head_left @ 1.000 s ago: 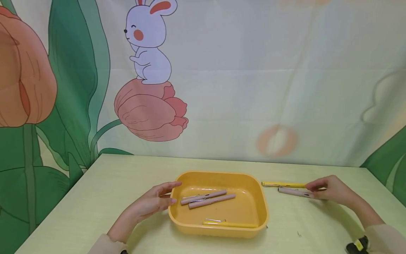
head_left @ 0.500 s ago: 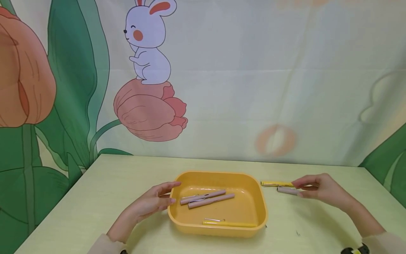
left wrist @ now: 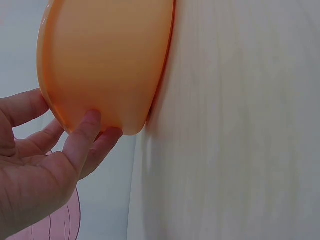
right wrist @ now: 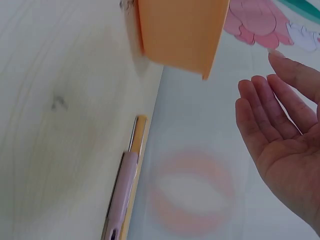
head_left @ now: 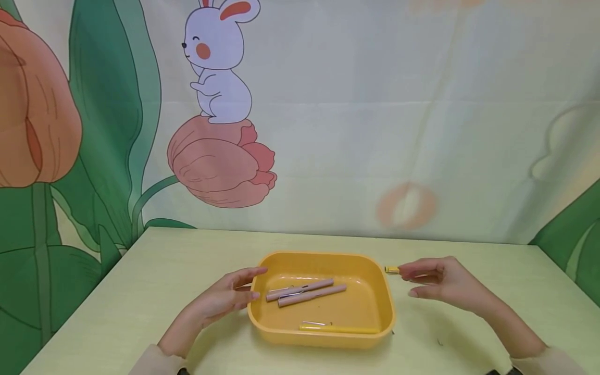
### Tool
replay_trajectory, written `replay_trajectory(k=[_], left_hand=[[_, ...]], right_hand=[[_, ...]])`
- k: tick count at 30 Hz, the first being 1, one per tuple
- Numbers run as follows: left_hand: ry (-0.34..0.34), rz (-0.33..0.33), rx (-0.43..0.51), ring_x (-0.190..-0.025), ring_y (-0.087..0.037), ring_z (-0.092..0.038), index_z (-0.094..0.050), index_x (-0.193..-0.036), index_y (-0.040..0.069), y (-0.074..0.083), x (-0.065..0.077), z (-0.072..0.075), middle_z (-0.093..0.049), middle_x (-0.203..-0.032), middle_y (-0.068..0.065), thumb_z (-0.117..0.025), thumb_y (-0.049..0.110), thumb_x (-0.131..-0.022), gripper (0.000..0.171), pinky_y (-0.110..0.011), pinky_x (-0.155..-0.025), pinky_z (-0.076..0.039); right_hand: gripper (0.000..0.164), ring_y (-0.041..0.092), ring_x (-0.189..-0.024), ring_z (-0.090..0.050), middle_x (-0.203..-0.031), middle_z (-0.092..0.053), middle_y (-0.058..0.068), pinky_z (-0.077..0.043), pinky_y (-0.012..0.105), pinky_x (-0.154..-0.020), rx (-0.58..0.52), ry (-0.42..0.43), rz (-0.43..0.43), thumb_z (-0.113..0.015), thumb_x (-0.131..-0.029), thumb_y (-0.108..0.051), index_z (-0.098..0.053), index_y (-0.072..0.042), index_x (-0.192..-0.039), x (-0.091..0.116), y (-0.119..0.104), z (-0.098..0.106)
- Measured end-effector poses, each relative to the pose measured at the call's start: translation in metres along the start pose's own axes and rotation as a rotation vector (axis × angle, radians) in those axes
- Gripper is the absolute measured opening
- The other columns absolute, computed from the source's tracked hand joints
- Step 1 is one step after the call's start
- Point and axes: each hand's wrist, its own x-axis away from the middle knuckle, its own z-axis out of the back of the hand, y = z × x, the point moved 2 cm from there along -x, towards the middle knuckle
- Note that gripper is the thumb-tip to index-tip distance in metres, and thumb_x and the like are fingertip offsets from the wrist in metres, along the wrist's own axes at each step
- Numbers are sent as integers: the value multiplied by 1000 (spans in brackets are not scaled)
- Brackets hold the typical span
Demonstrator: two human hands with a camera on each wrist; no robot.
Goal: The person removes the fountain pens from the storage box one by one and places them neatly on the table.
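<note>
My left hand (head_left: 225,294) holds the left side of a yellow plastic tray (head_left: 323,341), its thumb and fingers at the rim and outer wall (left wrist: 105,65). Two pale pink pens with wire clips, one (head_left: 323,296) nearer than the other (head_left: 321,285), lie inside. A yellow pen (head_left: 347,330) rests along the tray's front wall. Right of the tray, my right hand (head_left: 440,284) hovers with loosely bent fingers and holds nothing. Below it on the table lie another yellow pen (right wrist: 140,132) and a pink pen (right wrist: 122,190), side by side; in the head view the hand covers most of them.
A pale wooden table (head_left: 187,260) carries everything. Behind its back edge hangs a cloth backdrop (head_left: 328,130) printed with a rabbit and tulips. Small dark marks (head_left: 439,341) show on the table right of the tray.
My right hand has moved left along the two loose pens towards the tray, and its thumb and fingers now stand apart. The pens, the tray and my left hand have stayed in place.
</note>
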Motion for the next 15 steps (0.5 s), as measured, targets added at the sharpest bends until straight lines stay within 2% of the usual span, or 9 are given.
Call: replay_trajectory(k=[2, 6, 9, 15], left_hand=[[1, 2, 3, -123, -40, -38, -31, -139, -2, 0, 0, 0, -23, -143, -29, -55, 1, -88, 57, -43, -94, -43], [13, 11, -1, -122, -39, -39, -33, -138, -1, 0, -1, 1, -25, -142, -28, -55, 1, -87, 56, -42, -93, -43], [21, 19, -4, -122, -39, -40, -34, -138, 0, -1, -1, 1, -25, -142, -28, -55, 0, -87, 55, -42, -93, -44], [25, 26, -8, -122, -39, -39, -34, -138, 1, -2, -2, 1, -25, -142, -27, -56, 1, -87, 56, -41, -92, -45]], right_hand=[[41, 5, -95, -61, -106, -64, -12, -52, 25, -78, 16, -10, 25, -70, -77, -6, -58, 9, -113, -4, -4, -6], [43, 11, -95, -62, -109, -64, 10, -51, 24, -80, 37, -28, 61, -71, -77, -8, -57, 10, -113, -11, -11, -18], [45, 13, -95, -62, -108, -61, 25, -52, 29, -80, 19, -39, 44, -71, -77, -9, -56, 10, -114, -16, -15, -26], [44, 11, -95, -61, -110, -61, 22, -51, 31, -82, -2, -82, 23, -71, -77, -11, -57, 8, -114, -26, -17, -46]])
